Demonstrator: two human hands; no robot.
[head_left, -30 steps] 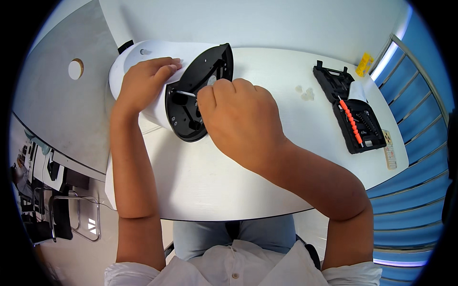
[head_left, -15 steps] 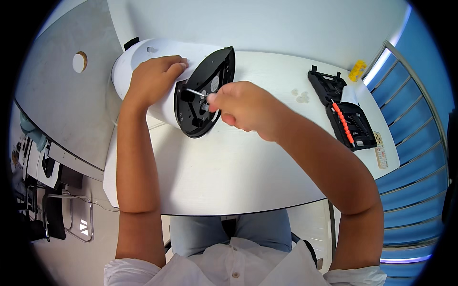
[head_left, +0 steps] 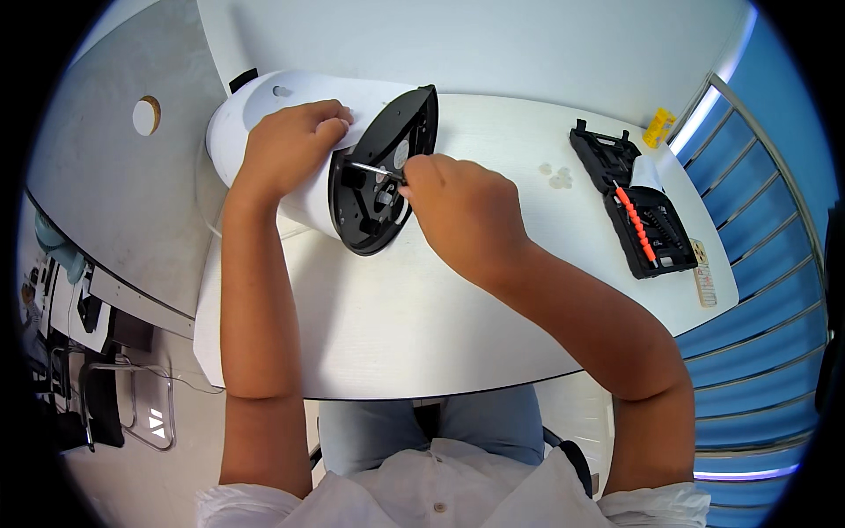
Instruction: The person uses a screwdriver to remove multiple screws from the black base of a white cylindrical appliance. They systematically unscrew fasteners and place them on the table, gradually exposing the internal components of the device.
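Steadying the white appliance [head_left: 312, 201], lying on its side at the table's [head_left: 422, 326] far left, with the left hand [head_left: 290, 150], leaving unclear whether gripping or only pressing with partly hidden fingers. Gripping a metal-shafted tool [head_left: 374, 171] in the closed fingers of the right hand [head_left: 466, 211], apparently working its tip at a recess in the black base [head_left: 387, 123]. Probably calling next for holding the shaft in line and the appliance firm.

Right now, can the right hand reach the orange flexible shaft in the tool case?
Probably yes: the orange flexible shaft lies uncovered on the open tool case, though the right hand holds a metal-shafted tool.
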